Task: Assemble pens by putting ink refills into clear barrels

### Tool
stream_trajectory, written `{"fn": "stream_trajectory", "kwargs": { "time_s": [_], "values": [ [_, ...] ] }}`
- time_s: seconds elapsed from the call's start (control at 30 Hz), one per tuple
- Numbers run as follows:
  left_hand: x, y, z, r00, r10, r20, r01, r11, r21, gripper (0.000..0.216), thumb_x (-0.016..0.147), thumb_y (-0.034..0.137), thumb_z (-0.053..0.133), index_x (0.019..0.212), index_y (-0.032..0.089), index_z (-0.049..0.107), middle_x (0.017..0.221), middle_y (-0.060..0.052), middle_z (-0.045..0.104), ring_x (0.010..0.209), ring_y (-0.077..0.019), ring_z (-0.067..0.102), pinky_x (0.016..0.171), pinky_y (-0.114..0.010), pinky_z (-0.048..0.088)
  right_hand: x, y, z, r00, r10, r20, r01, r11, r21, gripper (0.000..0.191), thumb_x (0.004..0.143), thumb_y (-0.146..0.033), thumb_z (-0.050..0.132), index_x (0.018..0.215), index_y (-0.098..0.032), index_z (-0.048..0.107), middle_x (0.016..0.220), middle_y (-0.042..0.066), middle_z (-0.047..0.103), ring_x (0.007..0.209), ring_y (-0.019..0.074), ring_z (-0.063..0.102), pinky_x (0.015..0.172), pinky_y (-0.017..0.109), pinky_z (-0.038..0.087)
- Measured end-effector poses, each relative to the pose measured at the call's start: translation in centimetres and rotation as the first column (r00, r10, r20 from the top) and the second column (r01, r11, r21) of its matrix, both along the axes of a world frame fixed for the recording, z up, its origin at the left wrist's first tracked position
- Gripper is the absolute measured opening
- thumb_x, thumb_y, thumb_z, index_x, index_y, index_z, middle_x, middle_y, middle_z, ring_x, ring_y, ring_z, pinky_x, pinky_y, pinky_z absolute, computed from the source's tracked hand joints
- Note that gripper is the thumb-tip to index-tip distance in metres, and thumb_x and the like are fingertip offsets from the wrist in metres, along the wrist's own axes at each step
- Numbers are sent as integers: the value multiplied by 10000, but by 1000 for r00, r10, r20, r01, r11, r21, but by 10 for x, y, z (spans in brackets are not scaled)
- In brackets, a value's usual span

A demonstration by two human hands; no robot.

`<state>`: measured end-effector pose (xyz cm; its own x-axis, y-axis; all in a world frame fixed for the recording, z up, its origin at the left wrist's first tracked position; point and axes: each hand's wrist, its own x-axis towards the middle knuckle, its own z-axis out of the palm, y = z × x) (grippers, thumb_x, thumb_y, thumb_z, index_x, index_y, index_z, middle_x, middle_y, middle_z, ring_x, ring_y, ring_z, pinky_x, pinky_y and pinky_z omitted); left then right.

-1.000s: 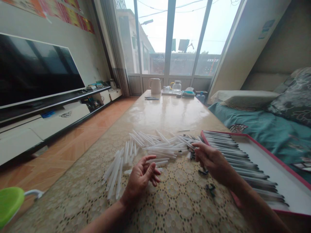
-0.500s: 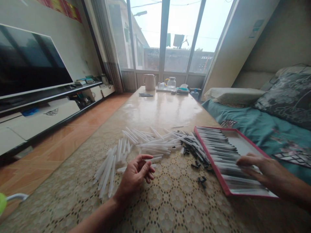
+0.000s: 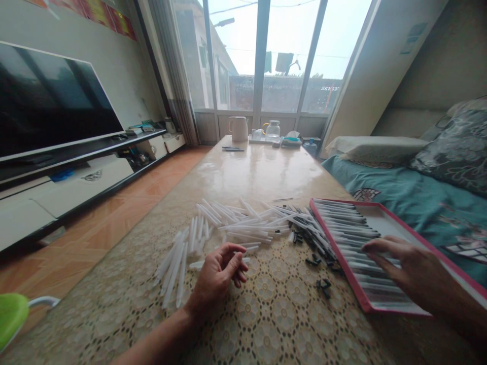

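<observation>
My left hand rests on the lace tablecloth with its fingers loosely curled and nothing in it, just in front of a loose heap of white pen barrels. My right hand lies flat, fingers spread, on a row of assembled pens inside a shallow red-rimmed tray. Small black pen parts are scattered between the heap and the tray.
A long glossy table runs toward the window, with a white jug, a glass teapot and a pen at its far end. A teal-covered sofa is to the right, a television to the left, a green cup at the lower left.
My right hand went from the pile at the table's middle over to the tray and now lies on the pens there. My left hand has stayed almost still.
</observation>
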<state>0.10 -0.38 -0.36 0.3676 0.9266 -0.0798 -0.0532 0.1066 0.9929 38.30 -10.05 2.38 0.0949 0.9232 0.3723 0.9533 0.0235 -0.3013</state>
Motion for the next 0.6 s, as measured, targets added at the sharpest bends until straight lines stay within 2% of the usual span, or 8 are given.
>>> {"fn": "stream_trajectory", "kwargs": {
  "time_s": [0.03, 0.13, 0.23, 0.3, 0.43, 0.53, 0.6],
  "values": [
    [0, -1, -1, 1000, 1, -3, -1, 1000, 2, 270, 793, 372, 600, 928, 142, 560, 643, -4, 623, 493, -109, 583, 439, -216, 442, -17, 8, 6, 999, 32, -11, -32, 999, 34, 307, 807, -500, 540, 777, -237, 695, 852, 116, 692, 725, 241, 654, 636, 368, 480],
    [0, -2, -3, 1000, -14, -22, 14, 1000, 21, 235, 799, 359, 593, 880, 140, 574, 645, -3, 614, 503, -108, 582, 450, -214, 439, -77, 37, 19, 989, 137, -55, -139, 989, -47, 202, 861, -293, 480, 812, -221, 663, 838, 57, 669, 757, 199, 632, 689, 327, 464],
    [0, -4, -6, 998, -48, -40, 50, 998, 44, 209, 805, 345, 587, 843, 140, 594, 655, -2, 600, 517, -106, 573, 474, -220, 443, -130, 67, 13, 964, 247, -95, -257, 958, -124, 155, 841, -187, 487, 888, -202, 634, 841, 37, 646, 735, 159, 608, 677, 276, 443],
    [-1, -5, -8, 996, -67, -54, 69, 996, 50, 200, 808, 337, 581, 839, 142, 606, 662, -4, 595, 525, -108, 569, 488, -226, 445, -155, 83, 3, 964, 258, -70, -266, 949, -170, 150, 826, -150, 500, 900, -201, 621, 875, 34, 633, 765, 152, 603, 694, 258, 432],
    [0, -7, -10, 992, -97, -75, 102, 993, 65, 178, 806, 314, 586, 849, 145, 620, 666, -6, 591, 537, -110, 559, 515, -230, 443, -181, 99, -13, 977, 212, 26, -203, 959, -197, 131, 794, -121, 530, 885, -188, 596, 899, 47, 608, 811, 164, 582, 692, 244, 403],
    [1, -8, -10, 991, -98, -95, 106, 991, 84, 167, 804, 297, 590, 850, 142, 631, 660, -8, 592, 537, -102, 545, 516, -216, 426, -186, 100, -17, 977, 200, 78, -183, 967, -179, 92, 802, -129, 535, 861, -184, 580, 895, 56, 596, 827, 178, 563, 677, 246, 383],
    [2, -8, -9, 990, -95, -100, 103, 991, 88, 164, 804, 292, 591, 848, 141, 637, 660, -11, 596, 537, -100, 543, 515, -211, 422, -187, 98, -17, 960, 215, 177, -187, 969, -161, 98, 814, -110, 523, 847, -185, 576, 876, 56, 593, 821, 181, 552, 672, 248, 371]
  ]
}}
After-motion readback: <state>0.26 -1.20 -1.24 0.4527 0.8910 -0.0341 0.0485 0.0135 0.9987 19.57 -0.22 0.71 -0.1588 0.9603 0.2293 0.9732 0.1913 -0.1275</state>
